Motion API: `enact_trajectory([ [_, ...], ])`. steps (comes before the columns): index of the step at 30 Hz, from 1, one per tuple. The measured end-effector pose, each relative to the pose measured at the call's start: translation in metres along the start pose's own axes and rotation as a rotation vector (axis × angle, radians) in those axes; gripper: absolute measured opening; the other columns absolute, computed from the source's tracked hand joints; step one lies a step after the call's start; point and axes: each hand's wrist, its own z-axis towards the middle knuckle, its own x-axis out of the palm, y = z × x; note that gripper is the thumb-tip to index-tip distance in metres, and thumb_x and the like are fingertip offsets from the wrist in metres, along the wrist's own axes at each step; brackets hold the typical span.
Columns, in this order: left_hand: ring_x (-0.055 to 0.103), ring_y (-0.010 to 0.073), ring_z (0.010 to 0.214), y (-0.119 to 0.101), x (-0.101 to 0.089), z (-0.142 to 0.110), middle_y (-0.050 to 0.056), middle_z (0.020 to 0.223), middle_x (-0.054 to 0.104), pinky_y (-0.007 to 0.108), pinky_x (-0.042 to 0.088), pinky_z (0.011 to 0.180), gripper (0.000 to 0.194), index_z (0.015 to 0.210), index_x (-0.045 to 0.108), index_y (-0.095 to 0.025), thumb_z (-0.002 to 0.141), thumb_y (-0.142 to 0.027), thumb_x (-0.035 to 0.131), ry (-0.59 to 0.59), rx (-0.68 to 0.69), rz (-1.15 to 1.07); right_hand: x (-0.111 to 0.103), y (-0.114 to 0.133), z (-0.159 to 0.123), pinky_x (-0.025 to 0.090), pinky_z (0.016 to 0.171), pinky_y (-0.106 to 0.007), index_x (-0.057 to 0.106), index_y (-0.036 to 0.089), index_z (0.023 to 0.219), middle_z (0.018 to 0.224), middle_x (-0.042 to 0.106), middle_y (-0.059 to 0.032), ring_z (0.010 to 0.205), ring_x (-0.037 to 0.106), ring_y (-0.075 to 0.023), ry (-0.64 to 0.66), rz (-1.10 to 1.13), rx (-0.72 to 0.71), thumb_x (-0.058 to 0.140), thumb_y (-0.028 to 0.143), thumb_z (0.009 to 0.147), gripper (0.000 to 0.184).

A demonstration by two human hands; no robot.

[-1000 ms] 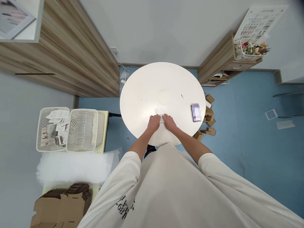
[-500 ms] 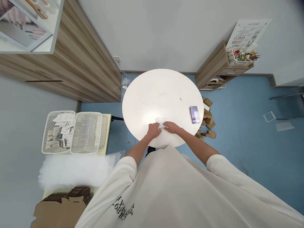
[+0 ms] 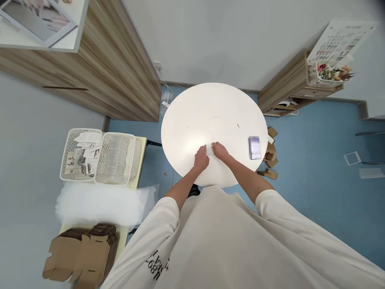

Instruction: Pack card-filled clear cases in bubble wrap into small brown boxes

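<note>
A small, whitish, partly see-through wrapped packet [image 3: 209,150] lies near the front of the round white table [image 3: 215,104]. My left hand [image 3: 201,159] is closed on its left end, thumb and fingers bent around it. At the right end, my right hand [image 3: 220,151] grips it with the fingers curled over. My hands cover both ends, and what is inside the wrapping cannot be made out. A purple and white blurred item [image 3: 254,148] lies on the table to the right of my right hand.
At left stand a white basket with papers [image 3: 69,154] and another of clear plastic cases [image 3: 116,158]. Near them lie white translucent sheets [image 3: 102,204] and flat brown cartons [image 3: 81,257]. Small brown boxes [image 3: 271,154] lie right of the table, beyond its edge.
The wrapping's far flap, spread out in front of my hands earlier, is now folded in, leaving a smaller packet. My left hand has turned more upright beside it. The view has shifted.
</note>
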Motion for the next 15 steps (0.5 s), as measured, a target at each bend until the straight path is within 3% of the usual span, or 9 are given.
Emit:
enact_trajectory([
  [4, 0.037, 0.031, 0.143, 0.009, 0.007, -0.016, 0.014, 0.16, 0.035, 0.046, 0.036, 0.111, 0.069, 0.156, 0.033, -0.019, 0.089, -0.008, 0.043, 0.063, 0.16, 0.198, 0.006, -0.003, 0.015, 0.044, 0.082, -0.032, 0.059, 0.017, 0.115, 0.112, 0.06, -0.0131, 0.095, 0.058, -0.0235, -0.007, 0.054, 0.035, 0.035, 0.023, 0.105, 0.026],
  [9, 0.035, 0.0315, 0.144, 0.016, 0.01, -0.018, 0.015, 0.159, 0.036, 0.048, 0.03, 0.116, 0.074, 0.159, 0.029, -0.017, 0.087, -0.009, 0.046, 0.102, 0.204, 0.32, 0.018, -0.006, 0.015, 0.047, 0.08, -0.033, 0.053, 0.018, 0.123, 0.124, 0.056, -0.0135, 0.093, 0.059, -0.0233, -0.119, 0.162, 0.079, 0.045, 0.022, 0.099, 0.026],
  [13, 0.033, 0.0322, 0.147, 0.015, 0.007, -0.015, 0.017, 0.159, 0.037, 0.05, 0.026, 0.118, 0.075, 0.159, 0.029, -0.016, 0.086, -0.009, 0.046, 0.12, 0.229, 0.353, 0.034, -0.007, -0.006, 0.048, 0.078, -0.033, 0.049, 0.02, 0.124, 0.127, 0.057, -0.012, 0.095, 0.061, -0.0236, -0.22, 0.274, 0.246, 0.056, 0.03, 0.093, 0.034],
  [15, 0.03, 0.0327, 0.149, 0.014, 0.004, -0.014, 0.017, 0.16, 0.036, 0.051, 0.024, 0.119, 0.076, 0.16, 0.028, -0.015, 0.086, -0.008, 0.045, 0.124, 0.247, 0.359, 0.041, -0.006, -0.015, 0.048, 0.076, -0.032, 0.049, 0.022, 0.121, 0.111, 0.064, -0.0081, 0.093, 0.062, -0.0232, -0.226, 0.363, 0.364, 0.057, 0.034, 0.092, 0.033],
])
